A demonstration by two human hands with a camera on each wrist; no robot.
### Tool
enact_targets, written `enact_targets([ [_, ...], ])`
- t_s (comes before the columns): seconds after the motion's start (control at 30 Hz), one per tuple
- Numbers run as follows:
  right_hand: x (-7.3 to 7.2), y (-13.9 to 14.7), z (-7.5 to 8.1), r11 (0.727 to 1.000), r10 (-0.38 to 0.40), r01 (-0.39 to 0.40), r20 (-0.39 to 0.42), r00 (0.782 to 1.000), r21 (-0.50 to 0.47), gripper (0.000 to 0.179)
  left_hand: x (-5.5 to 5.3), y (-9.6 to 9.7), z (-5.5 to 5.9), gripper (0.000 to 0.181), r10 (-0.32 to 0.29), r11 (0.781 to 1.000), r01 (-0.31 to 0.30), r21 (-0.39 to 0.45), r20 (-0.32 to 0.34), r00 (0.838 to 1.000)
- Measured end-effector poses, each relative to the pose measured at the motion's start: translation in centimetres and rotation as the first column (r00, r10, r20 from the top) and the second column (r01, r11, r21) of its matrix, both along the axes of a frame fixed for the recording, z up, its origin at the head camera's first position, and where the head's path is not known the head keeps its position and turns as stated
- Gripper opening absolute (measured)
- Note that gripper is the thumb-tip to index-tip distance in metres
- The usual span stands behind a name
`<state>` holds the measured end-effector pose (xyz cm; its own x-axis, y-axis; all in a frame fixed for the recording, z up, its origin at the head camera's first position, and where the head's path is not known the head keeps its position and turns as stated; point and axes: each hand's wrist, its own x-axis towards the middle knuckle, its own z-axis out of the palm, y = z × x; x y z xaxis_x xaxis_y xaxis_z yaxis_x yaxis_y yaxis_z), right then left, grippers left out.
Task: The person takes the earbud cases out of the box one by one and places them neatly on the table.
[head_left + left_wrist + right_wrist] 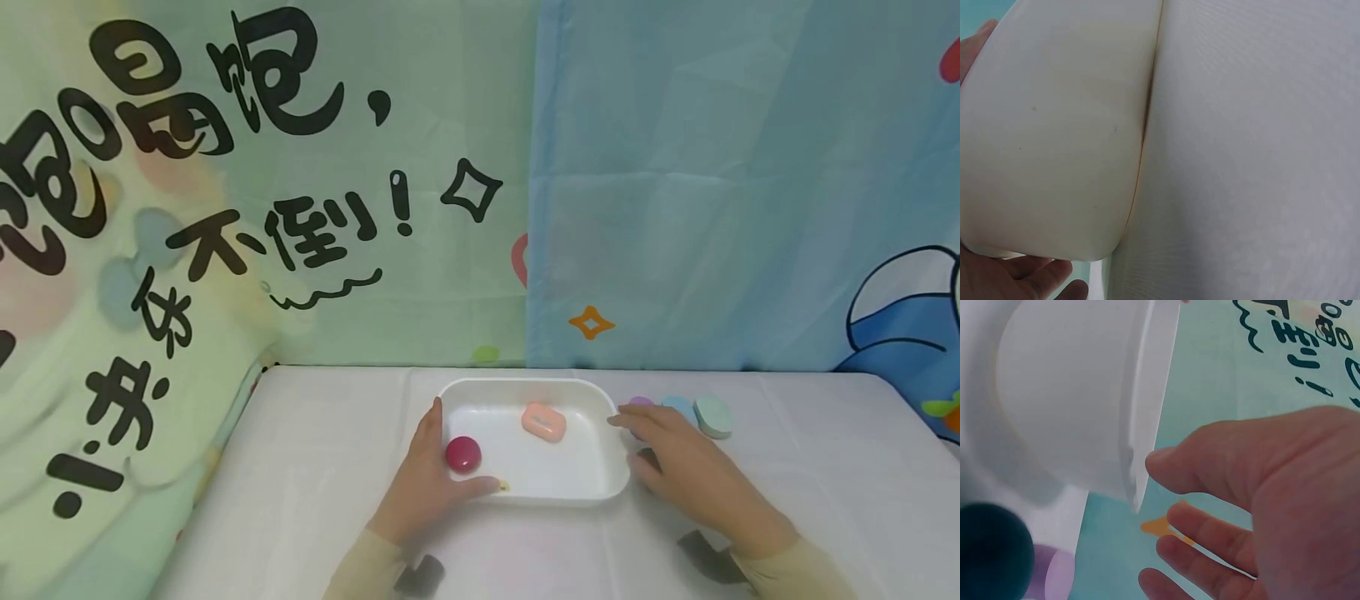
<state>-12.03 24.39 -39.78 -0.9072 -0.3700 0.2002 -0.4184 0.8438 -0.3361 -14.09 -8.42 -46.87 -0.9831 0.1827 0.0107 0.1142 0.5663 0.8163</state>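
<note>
A white tray (547,475) lies on the table, holding a dark pink round piece (462,454) near its left end and a peach rounded block (543,422) farther back. My left hand (431,479) grips the tray's left end, thumb along the near rim and fingers around the side. In the left wrist view, the tray's outer wall (1060,137) fills much of the picture, with fingertips (1047,278) at its end. Beside the tray's right end is my right hand (686,467), fingers extended and loosely spread. Its thumb (1175,469) appears close to the rim; contact is unclear.
Behind the right hand sit a purple piece (641,402), a blue piece (678,408) and a mint piece (712,417). A dark round thing (994,553) shows beside the tray in the right wrist view. Printed cloth (420,317) hangs behind the table.
</note>
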Motion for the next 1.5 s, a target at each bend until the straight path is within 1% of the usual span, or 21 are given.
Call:
enact_targets([
  [0.13,-0.5,-0.9,-0.1,0.999,0.019,-0.019,-0.005,1.0,-0.026,0.042,-0.1,0.0,0.0,0.131,0.0,1.0,0.0,-0.01,-0.012,1.0],
  [0.37,-1.5,-2.3,-0.6,0.996,0.083,-0.085,-0.059,0.995,-0.035,0.044,-0.1,-0.1,0.0,0.131,-0.008,1.0,0.008,-0.016,-0.022,1.0],
  [0.5,-1.9,-3.3,-0.7,0.995,0.098,-0.098,-0.064,0.993,-0.005,0.044,-0.3,-0.1,-0.2,0.134,-0.012,1.0,0.011,-0.028,-0.026,1.0],
  [0.57,-2.1,-3.9,-0.9,0.996,0.094,-0.093,-0.053,0.994,0.012,0.044,-0.3,-0.1,-0.4,0.136,-0.014,1.0,0.013,-0.028,-0.029,0.999],
  [0.73,-2.4,-5.2,-1.4,0.996,0.092,-0.092,-0.032,0.995,0.012,0.045,-0.3,-0.1,-0.8,0.135,-0.014,1.0,0.013,-0.01,-0.038,0.999],
  [0.9,-2.8,-5.9,-2.3,0.993,0.119,-0.12,-0.094,0.988,-0.004,0.048,-0.4,0.0,-0.9,0.134,-0.007,1.0,0.007,0.009,-0.043,0.999],
  [1.0,-3.1,-6.2,-2.7,0.99,0.134,-0.138,-0.111,0.985,-0.025,0.049,-0.4,-0.1,-0.8,0.133,-0.007,1.0,0.008,0.011,-0.049,0.999],
  [1.13,-3.6,-6.7,-3.1,0.989,0.143,-0.147,-0.091,0.985,-0.029,0.049,-0.4,-0.1,-0.8,0.133,-0.01,1.0,0.01,0.009,-0.05,0.999],
  [1.37,-3.9,-7.2,-3.7,0.98,0.196,-0.192,-0.099,0.976,0.047,0.051,-0.3,0.0,-0.7,0.134,-0.007,1.0,0.006,-0.011,-0.046,0.999],
  [1.5,-4.0,-7.4,-3.9,0.979,0.203,-0.201,-0.059,0.977,0.042,0.05,-0.3,0.0,-0.7,0.133,-0.004,1.0,0.004,-0.01,-0.042,0.999],
])
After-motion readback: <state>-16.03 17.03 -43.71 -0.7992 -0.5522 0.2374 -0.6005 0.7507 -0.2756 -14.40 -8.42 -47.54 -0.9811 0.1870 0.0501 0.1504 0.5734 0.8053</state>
